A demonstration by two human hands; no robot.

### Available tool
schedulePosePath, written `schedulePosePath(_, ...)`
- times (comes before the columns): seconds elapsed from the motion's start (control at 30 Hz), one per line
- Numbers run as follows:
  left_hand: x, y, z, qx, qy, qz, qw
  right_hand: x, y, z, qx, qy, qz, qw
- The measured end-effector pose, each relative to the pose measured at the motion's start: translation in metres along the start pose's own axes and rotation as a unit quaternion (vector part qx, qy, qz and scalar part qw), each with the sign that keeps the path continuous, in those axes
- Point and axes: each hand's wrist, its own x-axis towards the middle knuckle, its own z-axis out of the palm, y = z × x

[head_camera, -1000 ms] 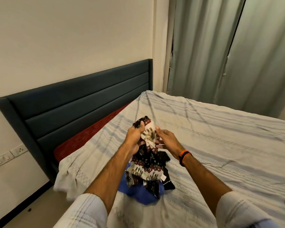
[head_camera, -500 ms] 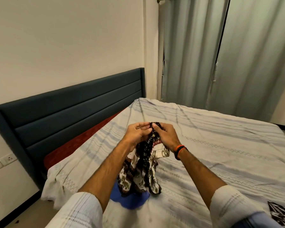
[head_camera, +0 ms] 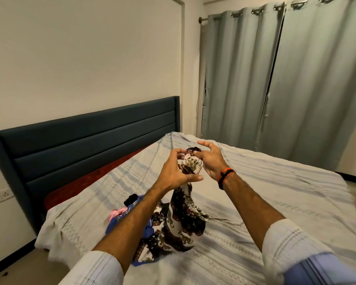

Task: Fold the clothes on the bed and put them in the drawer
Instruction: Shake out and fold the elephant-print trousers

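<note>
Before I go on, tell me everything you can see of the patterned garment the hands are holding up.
The patterned garment is thin, limp cloth printed in black, dark red and cream with small figures. It is unfolded and bunched. The left hand and right hand pinch its top edge above the bed, and the rest hangs down in a twisted column. Its lower end rests crumpled on the striped bedsheet and against a blue garment.

The bed (head_camera: 275, 194) carries a striped grey sheet with blue (head_camera: 119, 221), pink (head_camera: 116, 212) and patterned clothes (head_camera: 183, 223) heaped on it.
</note>
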Motion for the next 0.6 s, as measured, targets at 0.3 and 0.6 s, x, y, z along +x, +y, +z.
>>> schedulePosePath(0.3, 0.027, 0.023, 0.006, 0.033, 0.017, 0.05, 0.998, 0.002, -0.024, -0.018, 0.044, -0.048, -0.017, 0.998)
schedulePosePath(0.6, 0.065, 0.025, -0.002, 0.079, 0.146, 0.066, 0.984, 0.004, -0.034, -0.019, -0.36, -0.065, -0.17, 0.915)
